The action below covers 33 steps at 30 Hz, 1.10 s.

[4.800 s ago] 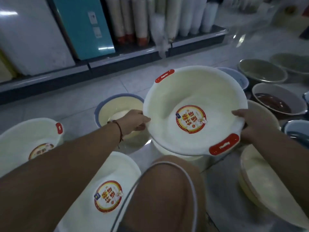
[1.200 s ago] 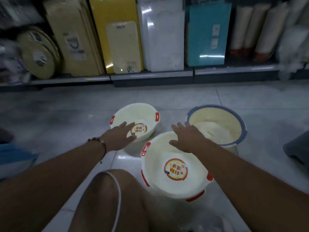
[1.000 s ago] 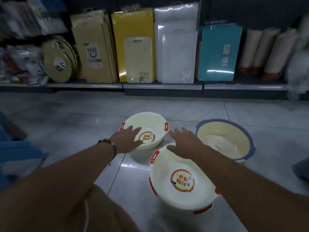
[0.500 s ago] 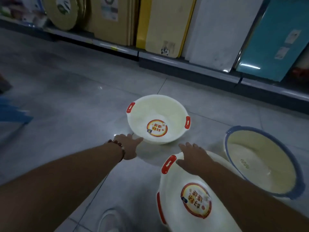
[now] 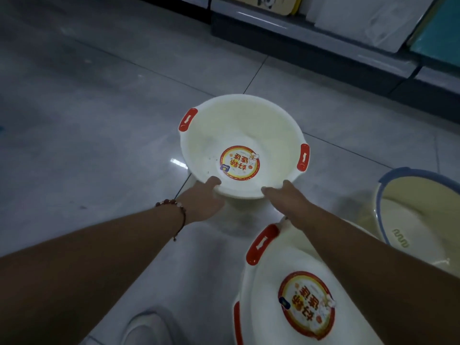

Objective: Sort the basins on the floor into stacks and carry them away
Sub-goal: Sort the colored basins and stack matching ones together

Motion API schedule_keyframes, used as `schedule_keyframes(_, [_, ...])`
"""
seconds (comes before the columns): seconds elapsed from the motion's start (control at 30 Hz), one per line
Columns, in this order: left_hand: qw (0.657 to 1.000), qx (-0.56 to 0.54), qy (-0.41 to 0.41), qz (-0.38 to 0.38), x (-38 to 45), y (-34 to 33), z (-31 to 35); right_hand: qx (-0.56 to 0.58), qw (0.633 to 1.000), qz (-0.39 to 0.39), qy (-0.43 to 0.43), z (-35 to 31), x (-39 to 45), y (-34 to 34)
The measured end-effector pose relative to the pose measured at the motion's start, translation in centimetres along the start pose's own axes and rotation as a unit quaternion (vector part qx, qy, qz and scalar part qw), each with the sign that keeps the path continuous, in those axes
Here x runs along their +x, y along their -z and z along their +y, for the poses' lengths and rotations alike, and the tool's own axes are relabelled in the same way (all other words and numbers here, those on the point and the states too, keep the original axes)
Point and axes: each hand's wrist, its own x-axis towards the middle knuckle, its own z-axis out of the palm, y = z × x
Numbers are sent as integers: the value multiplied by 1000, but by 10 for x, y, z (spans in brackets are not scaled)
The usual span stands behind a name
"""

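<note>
Both hands on the near rim of 1 white basin (image 5: 242, 143) sitting upright on the grey tiled floor (image 5: 87, 120). Left hand (image 5: 202, 204) gripping the rim at its near-left, thumb hooked over the edge and into the bowl, remaining fingers hidden beneath; a beaded bracelet (image 5: 174, 207) around that wrist. Right hand (image 5: 286, 199) gripping the rim at its near-right, thumb lying along the top edge, other fingers tucked out of sight under it. Inside the basin, a round red-and-yellow sticker (image 5: 239, 163) on the bottom, plus 2 red handles (image 5: 188, 120) on opposite sides of the rim. Nearer the camera and under the right forearm, a second white basin (image 5: 298, 307) with the same sticker and red handles, partly cut off at the lower edge. Off to the right, apart from both, a cream basin with a blue rim (image 5: 423, 220), also upright on the tiles. Along the top, a low grey shelf (image 5: 323, 38) with flat boards leaning on it. At the bottom edge, a pale shoe (image 5: 146, 329), blurred.
</note>
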Motion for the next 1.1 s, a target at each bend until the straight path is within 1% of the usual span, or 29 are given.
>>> schedule_keyframes(0.07, [993,-107,38,27,1,-2,7,140,988,12,-65,-3,6,-3])
schedule_keyframes(0.13, [981,-167,62,71,-1,-2,14,264,956,32,-122,-5,11,-5])
schedule_keyframes(0.17, [975,-181,67,109,-2,-2,18,314,938,33,-143,-6,13,-5])
schedule_keyframes(0.23, [957,-208,72,187,-2,2,24,365,917,6,-163,-8,13,-3])
schedule_keyframes(0.27, [950,-221,68,207,-1,4,28,377,911,-11,-167,-10,11,-2])
schedule_keyframes(0.33, [941,-245,53,226,0,11,34,391,903,-29,-176,-13,6,1])
schedule_keyframes(0.4, [928,-284,50,238,-1,18,40,400,896,-30,-191,-13,-2,10])
schedule_keyframes(0.5, [899,-364,59,236,-6,26,45,402,895,-21,-195,-5,-15,31])
schedule_keyframes(0.57, [894,-384,55,224,-6,29,47,390,902,-19,-185,5,-27,49])
schedule_keyframes(0.67, [896,-393,47,203,-2,35,46,385,910,0,-157,25,-55,75])
schedule_keyframes(0.83, [907,-394,52,139,-6,32,66,409,906,48,-101,65,-118,105])
schedule_keyframes(0.97, [910,-403,0,91,-28,19,102,452,880,81,-118,102,-161,128])
schedule_keyframes(1.1, [923,-381,-33,40,-55,6,130,466,866,112,-141,146,-200,144])
